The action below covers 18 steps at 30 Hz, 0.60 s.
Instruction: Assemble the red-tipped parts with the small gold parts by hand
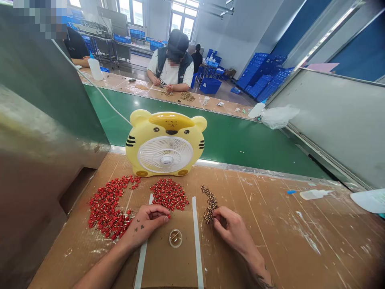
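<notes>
My left hand (pixel 148 224) rests on the brown cardboard pad (pixel 168 261), fingers pinched together at the near edge of the middle heap of small red parts (pixel 169 193). My right hand (pixel 230 228) is curled in a pinch at the near end of a strip of small brass-coloured parts (pixel 209 202). What either pinch holds is too small to make out. A small round clear dish (pixel 175 237) lies on the pad between my hands. A larger heap of red parts (pixel 106 206) spreads to the left. White strips (pixel 196 237) border the pad.
A yellow tiger-shaped desk fan (pixel 166 143) stands just beyond the heaps. A green conveyor belt (pixel 240 140) runs behind it. A metal housing (pixel 36 140) blocks the left. A squeeze bottle (pixel 314 194) lies at the right. A person (pixel 171 64) works across the belt.
</notes>
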Motion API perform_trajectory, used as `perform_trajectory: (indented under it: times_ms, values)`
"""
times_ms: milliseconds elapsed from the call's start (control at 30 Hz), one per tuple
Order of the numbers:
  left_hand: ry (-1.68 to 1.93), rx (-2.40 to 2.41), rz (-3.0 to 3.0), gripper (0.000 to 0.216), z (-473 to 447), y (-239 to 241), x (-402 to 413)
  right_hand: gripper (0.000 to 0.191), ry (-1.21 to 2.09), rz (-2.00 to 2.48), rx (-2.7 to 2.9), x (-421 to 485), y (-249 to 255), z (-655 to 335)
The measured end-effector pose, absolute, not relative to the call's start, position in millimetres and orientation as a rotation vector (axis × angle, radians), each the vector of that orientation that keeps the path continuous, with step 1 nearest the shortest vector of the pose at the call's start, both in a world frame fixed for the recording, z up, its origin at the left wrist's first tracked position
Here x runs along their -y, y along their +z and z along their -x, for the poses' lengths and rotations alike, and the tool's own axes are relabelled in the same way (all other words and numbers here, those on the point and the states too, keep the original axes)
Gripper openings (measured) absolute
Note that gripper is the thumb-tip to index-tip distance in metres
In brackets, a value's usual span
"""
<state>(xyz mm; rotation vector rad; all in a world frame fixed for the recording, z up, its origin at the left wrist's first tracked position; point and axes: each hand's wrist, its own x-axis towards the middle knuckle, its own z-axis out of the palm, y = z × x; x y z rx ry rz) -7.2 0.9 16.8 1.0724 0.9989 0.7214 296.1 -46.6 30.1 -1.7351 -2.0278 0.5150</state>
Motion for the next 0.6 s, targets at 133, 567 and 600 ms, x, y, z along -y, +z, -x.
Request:
perform_trajectory:
  times_ms: [133, 567, 600]
  values:
    - [0.729, -0.992, -1.057, 0.019, 5.9, 16.6, -1.1, 0.013, 0.542, 1.694, 1.916, 49.4, 27.3, -281.7]
    - [0.798, -0.962, -1.019, 0.025, 6.9, 13.6, -0.2, 0.014, 0.777, 1.52, 1.693, 31.1, 24.2, -220.3]
    - [0.796, -0.963, -1.018, 0.025, 6.7, 13.5, -0.4, 0.013, 0.816, 1.51, 1.693, 30.6, 24.6, -217.2]
